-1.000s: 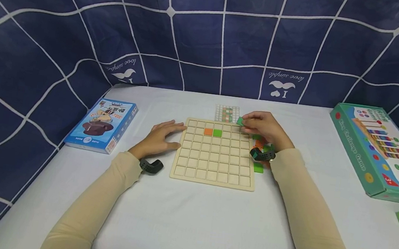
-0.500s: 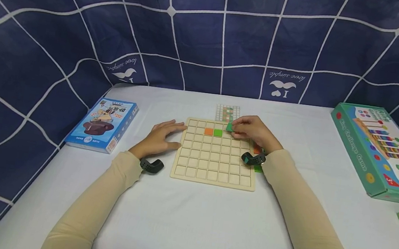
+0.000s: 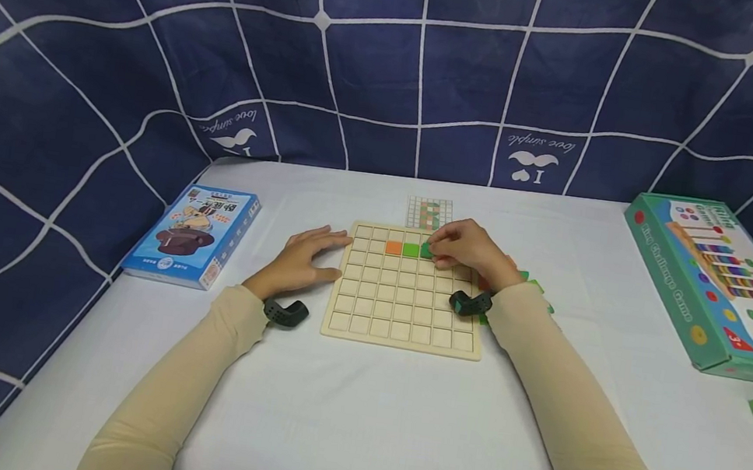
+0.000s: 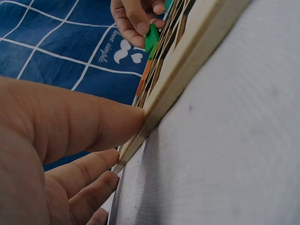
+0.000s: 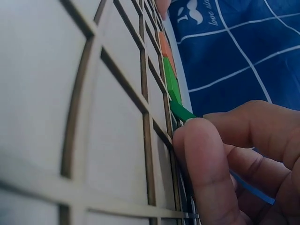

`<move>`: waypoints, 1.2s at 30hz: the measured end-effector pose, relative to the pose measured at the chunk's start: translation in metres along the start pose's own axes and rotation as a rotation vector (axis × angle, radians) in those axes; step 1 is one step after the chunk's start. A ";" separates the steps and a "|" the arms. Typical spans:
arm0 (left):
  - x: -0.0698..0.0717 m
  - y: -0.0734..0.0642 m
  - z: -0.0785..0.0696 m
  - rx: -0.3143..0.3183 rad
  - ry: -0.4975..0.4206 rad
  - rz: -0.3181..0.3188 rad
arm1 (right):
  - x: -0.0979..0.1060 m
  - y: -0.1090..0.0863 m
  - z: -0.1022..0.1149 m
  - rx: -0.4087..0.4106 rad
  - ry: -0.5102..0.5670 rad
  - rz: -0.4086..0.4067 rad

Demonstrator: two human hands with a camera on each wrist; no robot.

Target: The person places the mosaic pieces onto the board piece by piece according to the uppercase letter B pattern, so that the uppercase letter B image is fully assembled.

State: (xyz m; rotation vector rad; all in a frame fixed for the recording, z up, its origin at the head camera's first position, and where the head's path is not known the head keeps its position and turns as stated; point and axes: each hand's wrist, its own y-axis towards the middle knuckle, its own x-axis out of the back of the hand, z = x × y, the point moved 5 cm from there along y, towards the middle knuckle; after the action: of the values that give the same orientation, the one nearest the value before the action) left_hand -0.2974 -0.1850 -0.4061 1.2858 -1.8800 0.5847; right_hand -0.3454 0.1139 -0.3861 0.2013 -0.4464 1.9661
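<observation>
- Just right of the light green tile (image 3: 411,250), at the second row from the far edge of the board (image 3: 372,329), the dark green piece (image 3: 426,250) sits between thumb and fingertip of the right hand (image 3: 468,248).
- Relation that seems to matter most: the piece's tilt against its cell. From the right wrist, the end beside the light green tile looks lower, the pinched end higher; whether it touches the cell floor I cannot tell, nor which way its long axis runs.
- Orange tile (image 3: 394,247), light green tile and dark green piece line up in one row, left to right.
- Right hand is nearer by far, reaching in from the right.
- Left hand (image 3: 306,258) lies with fingers spread, tips touching the board's left edge, well apart from the piece.
</observation>
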 end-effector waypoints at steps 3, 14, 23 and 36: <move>0.000 0.000 0.000 -0.002 0.001 0.001 | -0.001 0.000 0.002 -0.001 -0.045 -0.004; 0.001 0.000 0.000 -0.013 0.003 0.003 | -0.005 0.000 0.006 0.066 -0.292 -0.082; 0.000 0.002 0.000 -0.018 0.005 -0.001 | -0.005 0.003 0.003 0.089 -0.342 -0.122; 0.000 0.001 -0.001 -0.004 0.004 0.002 | 0.007 -0.005 -0.005 0.064 -0.001 0.027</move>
State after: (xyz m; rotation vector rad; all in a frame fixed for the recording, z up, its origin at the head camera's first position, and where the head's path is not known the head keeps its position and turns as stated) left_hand -0.2978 -0.1842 -0.4051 1.2790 -1.8785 0.5847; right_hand -0.3432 0.1239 -0.3870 0.2386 -0.3889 2.0086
